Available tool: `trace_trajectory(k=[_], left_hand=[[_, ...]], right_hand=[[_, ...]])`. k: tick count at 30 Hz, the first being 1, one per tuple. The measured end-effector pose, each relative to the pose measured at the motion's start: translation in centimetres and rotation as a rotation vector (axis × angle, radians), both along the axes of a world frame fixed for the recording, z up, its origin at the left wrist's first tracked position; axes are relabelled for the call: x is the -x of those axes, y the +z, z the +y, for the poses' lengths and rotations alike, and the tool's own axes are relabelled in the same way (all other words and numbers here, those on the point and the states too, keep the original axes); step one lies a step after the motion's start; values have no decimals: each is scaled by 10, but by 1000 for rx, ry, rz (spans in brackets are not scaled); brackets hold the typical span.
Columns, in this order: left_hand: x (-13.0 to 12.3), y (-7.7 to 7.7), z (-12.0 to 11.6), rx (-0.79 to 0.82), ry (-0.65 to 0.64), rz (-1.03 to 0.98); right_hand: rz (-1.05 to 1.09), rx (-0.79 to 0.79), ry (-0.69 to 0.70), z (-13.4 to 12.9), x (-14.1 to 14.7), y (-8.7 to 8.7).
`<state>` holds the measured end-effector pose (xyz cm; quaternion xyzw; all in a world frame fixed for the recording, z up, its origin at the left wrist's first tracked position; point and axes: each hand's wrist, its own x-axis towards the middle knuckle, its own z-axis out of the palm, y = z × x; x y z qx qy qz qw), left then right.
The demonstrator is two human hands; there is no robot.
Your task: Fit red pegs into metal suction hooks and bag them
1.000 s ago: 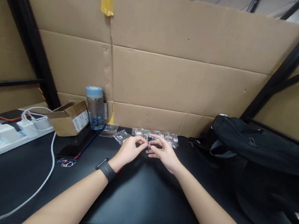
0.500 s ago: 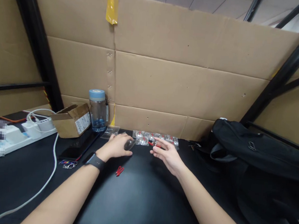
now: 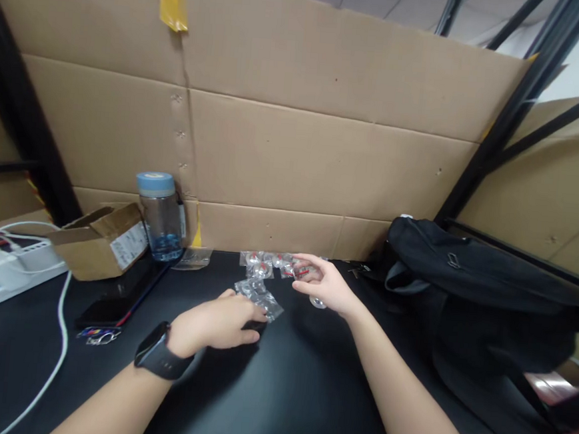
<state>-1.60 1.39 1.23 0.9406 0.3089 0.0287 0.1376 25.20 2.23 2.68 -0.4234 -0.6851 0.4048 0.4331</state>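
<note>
My left hand (image 3: 224,322), with a dark watch on the wrist, is low over the black table. Its fingers are bent onto a crinkled clear plastic bag (image 3: 263,298), whose far part spreads beyond the fingertips. What lies under the palm is hidden. My right hand (image 3: 325,287) curves around a small clear packet with a red piece (image 3: 301,271) in it, at the row of packets. Below that hand a round silvery piece (image 3: 317,302) shows; I cannot tell whether the hand holds it. Several clear packets (image 3: 260,268) with red and silvery contents lie along the cardboard wall.
A blue-lidded bottle (image 3: 157,220), an open cardboard box (image 3: 97,242), a phone (image 3: 117,300), keys (image 3: 102,337) and a flat clear bag (image 3: 193,258) are on the left, beside a power strip (image 3: 19,266) and white cable. At right lies a black backpack (image 3: 474,292).
The view has turned to the right. My left hand has come nearer, with the clear bag now spread ahead of it. The red cable on the table is out of sight. My right hand stays by the packets.
</note>
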Motion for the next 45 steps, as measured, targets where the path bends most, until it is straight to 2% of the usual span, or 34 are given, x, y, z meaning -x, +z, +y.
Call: trace_trajectory(k=[3, 7, 11, 19, 25, 28, 33, 40, 42, 45], left_hand=[[-13, -3, -10, -15, -100, -51], [-18, -2, -13, -33, -86, -79], [-13, 0, -10, -22, -53, -54], [-11, -15, -8, 5, -22, -14], [-14, -17, -10, -8, -29, -29], [-15, -15, -11, 0, -33, -14], [-16, -12, -12, 38, -15, 18], [-16, -9, -12, 57, -20, 19], [-16, -9, -12, 57, -23, 13], [-16, -7, -13, 43, -13, 23]], right_hand=[[-263, -38, 31, -4, -12, 7], [-650, -79, 73, -13, -19, 15], [-778, -101, 85, -20, -15, 18], [-888, -96, 135, -21, -1, 6], [-921, -159, 109, -15, 3, -8], [-890, -214, 59, -11, 6, -15], [-822, -194, 50, -8, 11, -19], [-639, -102, 202, -7, 8, -18], [-643, -157, 175, -6, 10, -20], [-735, -282, 38, -2, 15, -25]])
